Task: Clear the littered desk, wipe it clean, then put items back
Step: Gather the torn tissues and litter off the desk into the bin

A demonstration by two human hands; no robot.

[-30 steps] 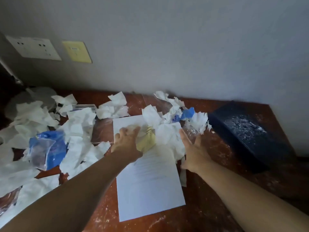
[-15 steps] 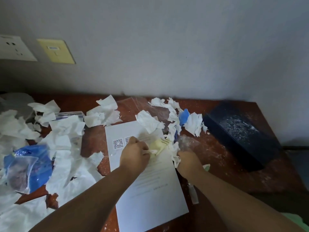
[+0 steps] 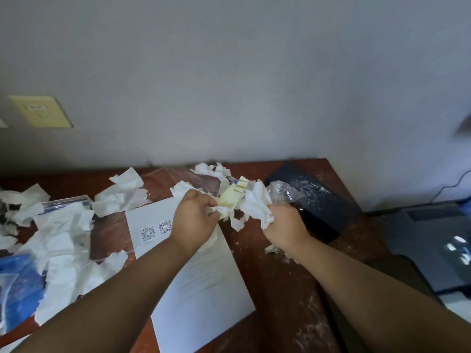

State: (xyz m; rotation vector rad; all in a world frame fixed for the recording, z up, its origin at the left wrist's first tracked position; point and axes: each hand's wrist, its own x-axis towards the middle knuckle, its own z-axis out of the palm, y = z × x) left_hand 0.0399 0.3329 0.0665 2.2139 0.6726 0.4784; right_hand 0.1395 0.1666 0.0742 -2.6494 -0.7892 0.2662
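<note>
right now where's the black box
Head view: the black box sits at the desk's right rear, by the wall, just beyond the right hand.

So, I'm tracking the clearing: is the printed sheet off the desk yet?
No, the printed sheet lies flat on the desk, below the left hand.

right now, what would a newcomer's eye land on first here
The left hand and right hand grip a bunch of litter, torn tissue with a pale yellow wrapper, above the middle of the desk. Under them lies a white sheet with QR codes; more tissue scraps cover the desk's left side, and a dark box sits at the right rear.
</note>
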